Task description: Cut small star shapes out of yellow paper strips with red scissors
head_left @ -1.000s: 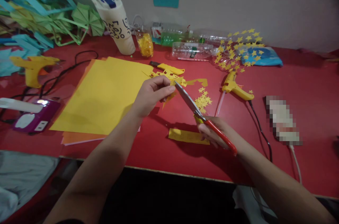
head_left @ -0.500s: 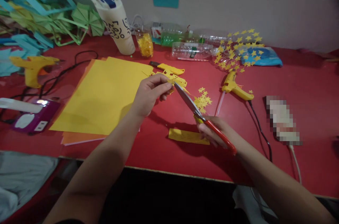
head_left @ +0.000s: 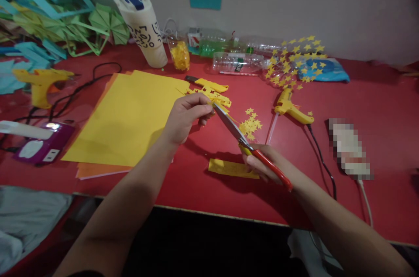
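My left hand (head_left: 189,116) pinches a small piece of yellow paper (head_left: 210,104), mostly hidden by the fingers. The red-handled scissors (head_left: 231,126) are in my right hand (head_left: 263,163), their blade tips at that paper. A pile of yellow paper stars (head_left: 251,125) lies just beyond the blades. Below the scissors rests a yellow paper strip (head_left: 231,169). Cut yellow scraps (head_left: 222,100) and a yellow cutter (head_left: 211,84) lie behind my left hand.
Yellow sheets (head_left: 127,115) lie left on the red table (head_left: 193,194). Glue guns (head_left: 290,107) sit at both sides. Behind stand a white tumbler (head_left: 144,28) and a cup of yellow pieces (head_left: 180,55), beside plastic bottles (head_left: 238,62). A phone (head_left: 350,148) lies right.
The paper between my left fingers has shifted and shows less. The scissor tips have moved slightly left and down, closer to my left fingertips.
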